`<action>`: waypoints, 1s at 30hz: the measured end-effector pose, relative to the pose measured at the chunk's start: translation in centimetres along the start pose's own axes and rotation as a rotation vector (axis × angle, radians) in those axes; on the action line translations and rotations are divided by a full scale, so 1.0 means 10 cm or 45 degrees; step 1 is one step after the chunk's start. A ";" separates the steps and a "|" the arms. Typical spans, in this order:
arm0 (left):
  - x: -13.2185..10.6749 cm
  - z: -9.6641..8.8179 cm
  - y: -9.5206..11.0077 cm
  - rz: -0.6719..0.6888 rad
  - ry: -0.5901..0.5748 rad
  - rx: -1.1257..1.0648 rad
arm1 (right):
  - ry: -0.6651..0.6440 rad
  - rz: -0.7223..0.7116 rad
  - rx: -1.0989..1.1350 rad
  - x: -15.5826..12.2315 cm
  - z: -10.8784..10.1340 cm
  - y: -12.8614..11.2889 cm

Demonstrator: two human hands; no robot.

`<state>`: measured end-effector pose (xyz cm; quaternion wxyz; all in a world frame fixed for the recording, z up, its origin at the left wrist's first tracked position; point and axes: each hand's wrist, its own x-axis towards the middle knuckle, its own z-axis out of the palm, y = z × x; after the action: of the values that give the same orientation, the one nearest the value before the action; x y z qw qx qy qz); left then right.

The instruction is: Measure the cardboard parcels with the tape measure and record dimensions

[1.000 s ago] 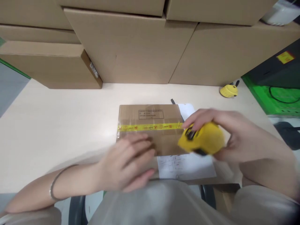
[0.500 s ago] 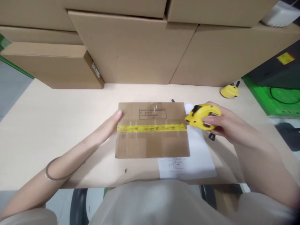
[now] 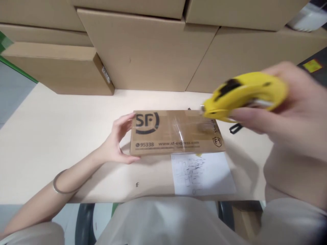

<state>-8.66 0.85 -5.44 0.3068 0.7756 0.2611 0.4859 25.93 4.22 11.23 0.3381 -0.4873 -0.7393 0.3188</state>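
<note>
A cardboard box with printed SF lettering and clear tape lies near the middle of the table. My left hand grips its left end, thumb at the near edge and fingers at the far edge. In my right hand, raised over the box's right end, is a yellow utility knife with a black slider and a loop-shaped handle. Its tip points left, close to the box's far right corner; whether it touches cannot be told. The right hand is blurred by motion.
Large cardboard boxes line the back of the table, with a flatter box at the left. A paper with handwriting lies partly under the held box. A small black clip-like thing lies to the right.
The box has been turned, so the SF-printed side shows instead of the yellow-taped one. My left hand has changed its grip. My right hand has risen with the knife, closer to the camera.
</note>
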 end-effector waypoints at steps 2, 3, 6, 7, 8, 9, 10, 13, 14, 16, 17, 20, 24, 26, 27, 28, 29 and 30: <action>-0.04 0.01 -0.04 -0.034 0.017 -0.016 | -0.186 -0.200 -0.071 0.17 0.23 -0.13; -0.05 0.00 -0.04 -0.038 0.017 -0.021 | -0.296 -0.284 -0.109 0.25 0.36 -0.19; -0.08 -0.01 -0.06 -0.043 -0.008 0.002 | -0.529 -0.507 -0.224 0.41 0.69 -0.32; -0.09 -0.02 -0.07 -0.051 -0.015 0.020 | -0.588 -0.549 -0.251 0.44 0.77 -0.36; -0.10 -0.02 -0.08 -0.058 -0.016 0.038 | -0.639 -0.567 -0.276 0.46 0.84 -0.38; -0.11 -0.03 -0.09 -0.067 -0.020 0.054 | -0.672 -0.570 -0.303 0.47 0.88 -0.39; -0.11 -0.04 -0.09 -0.066 -0.026 0.067 | -0.684 -0.557 -0.331 0.47 0.91 -0.40; -0.09 -0.06 -0.09 -0.012 -0.078 0.136 | -0.656 -0.464 -0.403 0.44 0.86 -0.37; -0.08 -0.07 -0.09 0.025 -0.095 0.176 | -0.635 -0.436 -0.414 0.43 0.81 -0.34; -0.04 -0.08 -0.06 0.084 -0.116 0.256 | -0.603 -0.364 -0.438 0.39 0.65 -0.24; -0.02 -0.09 -0.05 0.097 -0.118 0.280 | -0.591 -0.327 -0.449 0.37 0.54 -0.17; 0.00 -0.09 -0.01 0.094 -0.108 0.279 | -0.543 -0.225 -0.482 0.26 0.13 0.12; 0.00 -0.08 0.00 0.074 -0.104 0.271 | -0.434 -0.117 -0.506 0.04 -0.43 0.57; -0.01 -0.08 0.00 0.073 -0.099 0.266 | -0.361 -0.084 -0.488 -0.06 -0.58 0.74; -0.01 -0.08 0.00 0.076 -0.097 0.260 | -0.334 -0.081 -0.463 -0.10 -0.61 0.80; -0.01 -0.08 0.00 0.076 -0.094 0.253 | -0.311 -0.096 -0.428 -0.13 -0.62 0.84; -0.01 -0.09 -0.01 0.072 -0.092 0.245 | -0.296 -0.119 -0.385 -0.15 -0.61 0.87; -0.01 -0.09 -0.01 0.063 -0.089 0.238 | -0.293 -0.143 -0.338 -0.15 -0.59 0.88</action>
<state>-9.52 1.03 -5.29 0.2300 0.8236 0.2750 0.4394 35.63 6.46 7.22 0.2011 -0.4458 -0.8348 0.2527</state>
